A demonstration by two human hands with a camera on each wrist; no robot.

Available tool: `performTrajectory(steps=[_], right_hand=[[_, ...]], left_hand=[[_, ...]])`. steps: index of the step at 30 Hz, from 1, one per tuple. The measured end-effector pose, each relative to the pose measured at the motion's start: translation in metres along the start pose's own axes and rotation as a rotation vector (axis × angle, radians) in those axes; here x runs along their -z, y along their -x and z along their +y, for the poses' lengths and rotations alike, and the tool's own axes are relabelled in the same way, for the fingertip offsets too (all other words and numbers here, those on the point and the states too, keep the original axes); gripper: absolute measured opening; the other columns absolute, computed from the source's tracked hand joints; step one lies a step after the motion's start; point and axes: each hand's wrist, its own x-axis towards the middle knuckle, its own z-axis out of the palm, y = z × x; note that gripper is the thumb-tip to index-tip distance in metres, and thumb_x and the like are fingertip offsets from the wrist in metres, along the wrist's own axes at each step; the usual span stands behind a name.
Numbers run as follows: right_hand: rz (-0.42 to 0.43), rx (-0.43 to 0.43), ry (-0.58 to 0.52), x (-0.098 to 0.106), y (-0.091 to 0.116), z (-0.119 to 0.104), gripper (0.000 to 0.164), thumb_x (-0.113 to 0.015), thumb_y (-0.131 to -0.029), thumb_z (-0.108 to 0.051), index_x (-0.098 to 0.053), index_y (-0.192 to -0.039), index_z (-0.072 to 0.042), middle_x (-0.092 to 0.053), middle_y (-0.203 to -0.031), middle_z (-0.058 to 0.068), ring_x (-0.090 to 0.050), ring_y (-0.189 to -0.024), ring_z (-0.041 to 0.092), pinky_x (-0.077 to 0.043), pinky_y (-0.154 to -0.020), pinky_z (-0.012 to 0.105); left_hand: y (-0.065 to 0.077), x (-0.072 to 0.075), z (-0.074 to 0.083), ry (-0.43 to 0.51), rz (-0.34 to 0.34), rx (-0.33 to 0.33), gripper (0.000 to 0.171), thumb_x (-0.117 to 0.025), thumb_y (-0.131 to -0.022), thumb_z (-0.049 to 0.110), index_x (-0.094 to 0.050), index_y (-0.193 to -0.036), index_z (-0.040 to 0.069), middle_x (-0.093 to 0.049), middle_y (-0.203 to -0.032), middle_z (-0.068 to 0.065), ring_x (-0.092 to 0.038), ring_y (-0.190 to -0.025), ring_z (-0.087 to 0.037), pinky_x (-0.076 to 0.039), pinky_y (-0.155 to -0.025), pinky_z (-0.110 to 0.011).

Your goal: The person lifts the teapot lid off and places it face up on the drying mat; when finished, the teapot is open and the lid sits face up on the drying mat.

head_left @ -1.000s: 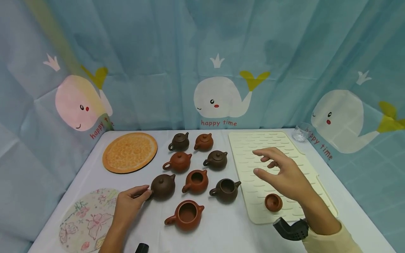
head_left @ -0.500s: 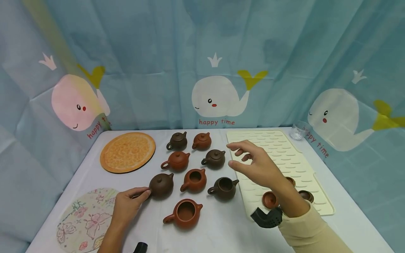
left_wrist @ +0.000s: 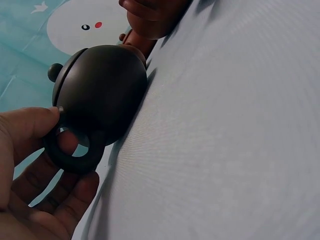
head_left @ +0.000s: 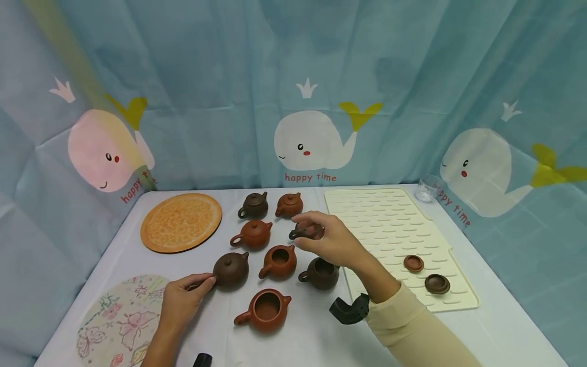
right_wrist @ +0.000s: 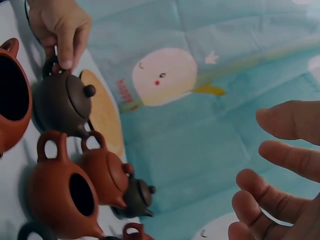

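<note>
Left hand (head_left: 181, 300) pinches the brown teapot (head_left: 233, 269) by its eight-o'clock handle (left_wrist: 75, 164) (steadiness helps); right hand (head_left: 337, 242), wide and empty toward two o'clock, should avoid knocking neighbouring pots (head_left: 284, 270).

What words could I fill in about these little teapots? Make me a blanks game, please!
1. The left hand pinches the dark brown teapot by its ____.
2. The red-brown teapot closest to the camera in the head view is missing its ____.
3. The head view shows ____ lids lying on the cream mat.
4. The curtain has printed words that say "happy ____".

Missing words: handle; lid; two; time.
</note>
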Motion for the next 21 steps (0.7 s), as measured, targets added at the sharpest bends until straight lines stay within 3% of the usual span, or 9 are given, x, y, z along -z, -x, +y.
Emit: performTrajectory(steps=[6,21], right_hand=[[-0.022,-0.047,-0.063,-0.019,-0.011,0.006,0.038,-0.072,-0.085,-0.011,-0.064,-0.122,-0.008,-0.062,-0.103,0.007,-0.057,-0.089,0.023,-0.050,-0.077,0.037],[-0.044,-0.043,-0.041,-0.054,-0.035,0.025,0.033,-0.070,-0.086,-0.012,-0.067,-0.120,-0.013,-0.062,-0.103,0.001,-0.057,-0.091,0.022,-0.049,-0.076,0.035]], left_hand=[[0.001,0.001,-0.002,0.008,0.004,-0.001,0.016,-0.076,-0.085,0.015,-0.077,-0.096,0.004,-0.072,-0.094,-0.007,-0.062,-0.085,-0.005,-0.046,-0.071,-0.013],[0.000,-0.002,-0.005,-0.033,0.025,-0.013,0.013,-0.076,-0.085,0.013,-0.077,-0.095,0.006,-0.072,-0.093,-0.005,-0.063,-0.085,-0.005,-0.045,-0.070,-0.011]])
